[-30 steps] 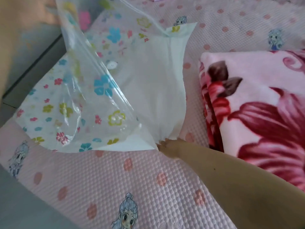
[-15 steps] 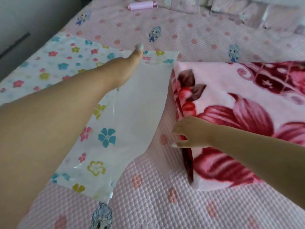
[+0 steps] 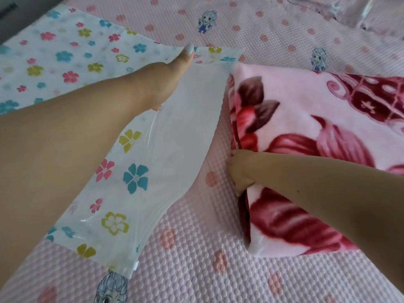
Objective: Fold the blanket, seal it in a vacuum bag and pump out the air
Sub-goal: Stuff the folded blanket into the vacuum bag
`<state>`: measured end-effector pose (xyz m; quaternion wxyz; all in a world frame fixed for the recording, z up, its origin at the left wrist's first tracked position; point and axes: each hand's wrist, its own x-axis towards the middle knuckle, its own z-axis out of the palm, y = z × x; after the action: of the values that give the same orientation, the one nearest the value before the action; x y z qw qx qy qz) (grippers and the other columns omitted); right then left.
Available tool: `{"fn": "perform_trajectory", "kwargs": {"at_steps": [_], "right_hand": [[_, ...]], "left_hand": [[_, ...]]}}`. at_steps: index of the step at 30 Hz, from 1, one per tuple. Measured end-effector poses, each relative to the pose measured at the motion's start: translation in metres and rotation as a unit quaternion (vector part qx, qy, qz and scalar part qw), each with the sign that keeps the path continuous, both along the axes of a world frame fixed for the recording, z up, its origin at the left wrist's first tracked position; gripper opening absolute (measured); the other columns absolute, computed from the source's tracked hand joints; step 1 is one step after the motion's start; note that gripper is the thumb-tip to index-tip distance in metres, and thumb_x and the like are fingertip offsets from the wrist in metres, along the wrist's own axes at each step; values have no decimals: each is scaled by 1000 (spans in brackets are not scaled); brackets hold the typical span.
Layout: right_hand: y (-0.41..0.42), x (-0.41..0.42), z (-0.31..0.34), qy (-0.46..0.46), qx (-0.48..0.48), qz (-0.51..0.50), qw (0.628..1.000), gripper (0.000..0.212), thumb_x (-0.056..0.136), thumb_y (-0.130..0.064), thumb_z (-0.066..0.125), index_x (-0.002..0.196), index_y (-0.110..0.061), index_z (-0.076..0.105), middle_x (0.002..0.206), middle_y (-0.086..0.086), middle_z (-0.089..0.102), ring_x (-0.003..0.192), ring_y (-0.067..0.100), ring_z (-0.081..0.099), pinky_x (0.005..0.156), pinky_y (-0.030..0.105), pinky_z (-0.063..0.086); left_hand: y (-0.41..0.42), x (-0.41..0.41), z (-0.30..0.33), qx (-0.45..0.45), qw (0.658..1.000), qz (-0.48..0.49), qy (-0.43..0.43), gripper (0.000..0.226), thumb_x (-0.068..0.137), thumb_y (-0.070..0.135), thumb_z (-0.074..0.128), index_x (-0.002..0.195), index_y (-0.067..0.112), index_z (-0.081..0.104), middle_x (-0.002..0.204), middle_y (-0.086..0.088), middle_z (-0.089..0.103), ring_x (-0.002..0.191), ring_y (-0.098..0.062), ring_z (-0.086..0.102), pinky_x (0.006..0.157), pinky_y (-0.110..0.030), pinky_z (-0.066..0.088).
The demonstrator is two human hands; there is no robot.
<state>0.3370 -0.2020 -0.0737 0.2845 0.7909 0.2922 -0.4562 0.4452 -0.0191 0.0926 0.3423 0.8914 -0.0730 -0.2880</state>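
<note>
The vacuum bag, clear plastic printed with coloured flowers, lies flat on the bed at the left, its white mouth end toward the blanket. My left hand reaches over the bag's mouth. Its thumb lies on the top layer near the far corner and its fingers are hidden beneath that layer. The folded pink blanket with dark red flowers sits at the right, close to the bag's mouth. My right hand grips the blanket's left edge, fingers tucked under the fold.
A pink quilted bed cover with cartoon figures and dots lies under everything. Crumpled clear plastic lies at the far right corner. A grey strip beyond the bed edge shows at the top left.
The bag, held up a second ago, now lies flat. My right hand left the bag's corner, went to the blanket's left edge and has dug its fingers under the fold.
</note>
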Motion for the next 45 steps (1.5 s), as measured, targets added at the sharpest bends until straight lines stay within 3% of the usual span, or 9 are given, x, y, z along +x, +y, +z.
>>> {"fn": "perform_trajectory", "kwargs": {"at_steps": [8, 11, 15, 19, 22, 25, 31, 35, 45], "right_hand": [[-2, 14, -12, 29, -56, 69, 996, 36, 88, -50, 55, 110, -24, 67, 119, -3, 63, 114, 24, 55, 109, 46, 35], [-7, 20, -9, 52, 18, -7, 998, 38, 87, -47, 63, 115, -23, 67, 118, -4, 66, 110, 21, 59, 102, 37, 42], [-18, 29, 17, 30, 147, -158, 976, 31, 82, -41, 70, 107, -22, 71, 102, -9, 68, 89, 9, 57, 71, 20, 37], [-23, 28, 56, -22, 219, -214, 952, 27, 84, -38, 70, 99, -16, 72, 98, -4, 69, 84, 8, 56, 74, 26, 44], [-25, 25, 103, -89, 278, -221, 930, 27, 81, -36, 73, 75, -11, 65, 78, 4, 67, 71, 16, 56, 71, 35, 44], [-18, 4, 149, -128, 386, -213, 888, 37, 78, -38, 76, 61, -13, 55, 59, 1, 57, 55, 14, 50, 62, 37, 42], [52, -46, 179, -62, 477, -109, 870, 32, 81, -44, 70, 66, -17, 59, 70, -6, 61, 68, 13, 57, 66, 38, 45], [73, -41, 183, -70, 476, -80, 873, 33, 84, -44, 68, 70, -14, 62, 75, -2, 64, 72, 17, 58, 70, 40, 45], [31, -59, 234, -85, 551, -126, 821, 34, 82, -49, 66, 70, -18, 65, 66, -10, 60, 66, 15, 62, 71, 46, 52]], "left_hand": [[6, 1, -11, 8, 1000, -24, -15, 80, 81, 83, 7, 127, 33, 51, 107, 11, 45, 111, -23, 53, 103, -36, 35], [9, 2, -15, 21, 999, -26, -11, 70, 81, 83, 6, 106, 32, 48, 102, 13, 43, 102, -22, 55, 97, -32, 28], [9, 2, -18, -4, 1000, -25, -14, 72, 85, 79, 8, 114, 30, 52, 103, 11, 40, 99, -20, 51, 91, -28, 33], [8, 1, -20, -45, 998, -26, -26, 57, 96, 64, 14, 139, 37, 40, 109, 5, 37, 103, -19, 44, 99, -36, 42], [8, -1, -19, -45, 998, 5, -32, 68, 93, 69, 12, 133, 29, 48, 88, 8, 46, 94, -16, 51, 76, -22, 41], [7, -1, -19, -60, 997, 22, -31, 73, 91, 72, 15, 124, 20, 54, 96, 4, 54, 98, -19, 57, 91, -32, 43], [9, 2, -4, -56, 997, 41, -32, 90, 86, 78, 13, 122, 10, 59, 125, -11, 62, 109, -28, 60, 105, -43, 39], [16, 3, 1, -44, 997, 41, -54, 79, 87, 76, 10, 109, 18, 59, 90, -4, 59, 103, -28, 60, 94, -34, 39], [20, 5, -11, -128, 988, 84, 4, 86, 88, 76, 12, 143, 18, 42, 145, 1, 44, 115, -23, 53, 81, -36, 49]]}}
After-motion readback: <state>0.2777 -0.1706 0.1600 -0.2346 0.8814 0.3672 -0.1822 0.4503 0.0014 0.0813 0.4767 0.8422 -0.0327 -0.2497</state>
